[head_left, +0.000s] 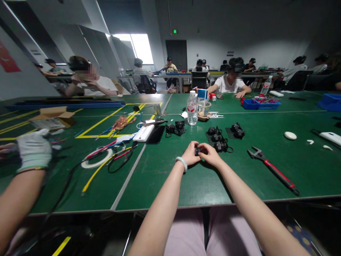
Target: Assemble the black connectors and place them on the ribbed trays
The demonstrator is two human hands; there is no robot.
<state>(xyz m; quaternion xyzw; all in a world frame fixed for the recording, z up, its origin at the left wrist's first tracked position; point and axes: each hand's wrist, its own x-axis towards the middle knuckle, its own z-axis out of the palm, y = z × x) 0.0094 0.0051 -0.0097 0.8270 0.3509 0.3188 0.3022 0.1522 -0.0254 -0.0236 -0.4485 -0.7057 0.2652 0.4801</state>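
Observation:
My left hand point(191, 153) and my right hand point(209, 154) meet over the green table, both closed around a small black part point(197, 150). The fingers cover most of it, so its exact kind does not show. Just beyond my right hand lie several similar black parts point(220, 145) with short black loops. One more black piece point(236, 131) rests farther right, and a group of black pieces point(176, 128) sits to the left. To the right of my right arm is an adjustable wrench point(274, 170) with a red and black handle.
A water bottle point(192, 108) and a plastic cup point(204, 107) stand ahead. Leftward lie a phone point(156, 134), a white power bank point(144, 133), cables and a tape roll point(97, 159). A co-worker's gloved hand point(34, 149) is at far left. Blue bins point(250, 104) and white earbuds point(310, 142) are rightward.

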